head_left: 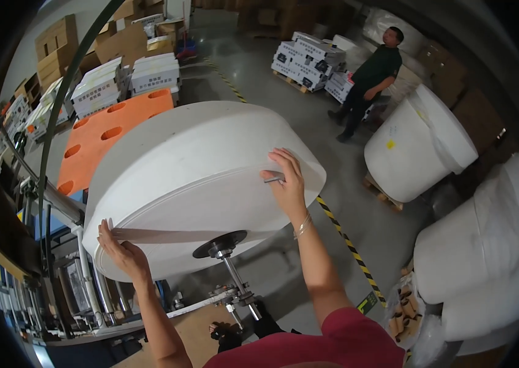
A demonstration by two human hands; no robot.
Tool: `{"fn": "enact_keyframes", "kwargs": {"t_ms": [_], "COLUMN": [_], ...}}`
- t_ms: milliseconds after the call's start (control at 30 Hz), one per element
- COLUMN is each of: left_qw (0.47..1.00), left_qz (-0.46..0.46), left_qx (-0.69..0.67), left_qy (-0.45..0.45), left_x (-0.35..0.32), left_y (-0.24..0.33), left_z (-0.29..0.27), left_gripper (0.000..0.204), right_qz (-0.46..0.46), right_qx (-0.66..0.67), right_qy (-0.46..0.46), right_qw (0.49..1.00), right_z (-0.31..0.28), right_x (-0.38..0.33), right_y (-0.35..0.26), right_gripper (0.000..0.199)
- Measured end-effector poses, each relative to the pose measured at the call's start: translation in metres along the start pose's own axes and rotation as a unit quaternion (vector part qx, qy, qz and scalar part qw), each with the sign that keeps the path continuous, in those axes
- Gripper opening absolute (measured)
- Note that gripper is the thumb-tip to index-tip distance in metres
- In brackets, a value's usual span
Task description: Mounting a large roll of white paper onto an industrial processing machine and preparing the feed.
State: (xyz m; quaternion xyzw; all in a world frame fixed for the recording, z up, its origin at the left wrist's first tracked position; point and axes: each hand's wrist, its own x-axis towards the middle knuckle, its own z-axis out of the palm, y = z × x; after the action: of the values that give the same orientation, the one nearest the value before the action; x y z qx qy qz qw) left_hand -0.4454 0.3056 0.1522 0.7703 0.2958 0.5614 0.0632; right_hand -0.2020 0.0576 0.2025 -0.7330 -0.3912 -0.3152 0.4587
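Observation:
A big white roll of sheet material (pixel 210 144) is mounted on a metal spindle (pixel 230 270), with a round black disc (pixel 219 244) against its flat side. My left hand (pixel 123 253) lies along the roll's left edge, fingers stretched out and touching it. My right hand (pixel 290 191) is at the roll's upper right edge, fingertips on the white surface. Held between its thumb and palm is a short grey metal bar (pixel 274 180); its exact kind is unclear. A narrow shadow crosses the roll's flat side from my left hand toward the disc.
Machine rails (pixel 85 270) stand at the left beside an orange panel with oval holes (pixel 109 132). Large wrapped white rolls (pixel 419 147) stand at the right, near a bag of brown tubes (pixel 405 313). A person (pixel 373 76) stands near stacked boxes (pixel 305 58). Striped tape (pixel 348 245) crosses the floor.

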Motion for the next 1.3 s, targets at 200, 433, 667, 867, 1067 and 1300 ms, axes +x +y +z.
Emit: {"fn": "enact_keyframes", "kwargs": {"t_ms": [200, 433, 667, 867, 1067, 1300], "left_qw": [0.998, 0.997, 0.998, 0.999, 0.987, 0.973], "left_qz": [0.053, 0.077, 0.036, 0.036, 0.091, -0.181], "left_qx": [0.025, 0.011, -0.042, -0.022, -0.094, -0.049], "left_qy": [-0.031, -0.017, -0.025, -0.024, -0.093, -0.138], "left_x": [0.001, -0.009, 0.009, 0.005, 0.007, 0.009], "left_y": [0.014, 0.007, 0.032, 0.019, -0.010, -0.137], "left_z": [-0.003, 0.017, 0.017, -0.004, 0.004, -0.033], "left_gripper": [0.057, 0.043, 0.056, 0.049, 0.043, 0.029], "right_qz": [0.025, 0.075, 0.053, 0.071, 0.075, 0.067], "right_qx": [0.005, 0.066, -0.017, -0.025, -0.045, -0.112], "right_qy": [-0.006, -0.009, -0.038, -0.083, -0.148, -0.081], "right_qw": [1.000, 0.995, 0.998, 0.994, 0.985, 0.988], "right_z": [-0.013, -0.002, -0.026, -0.016, -0.047, -0.041], "right_x": [-0.011, -0.024, -0.008, -0.018, 0.004, -0.058], "right_y": [0.017, 0.055, 0.061, 0.029, 0.029, 0.009], "right_gripper": [0.037, 0.038, 0.033, 0.039, 0.033, 0.028]}}
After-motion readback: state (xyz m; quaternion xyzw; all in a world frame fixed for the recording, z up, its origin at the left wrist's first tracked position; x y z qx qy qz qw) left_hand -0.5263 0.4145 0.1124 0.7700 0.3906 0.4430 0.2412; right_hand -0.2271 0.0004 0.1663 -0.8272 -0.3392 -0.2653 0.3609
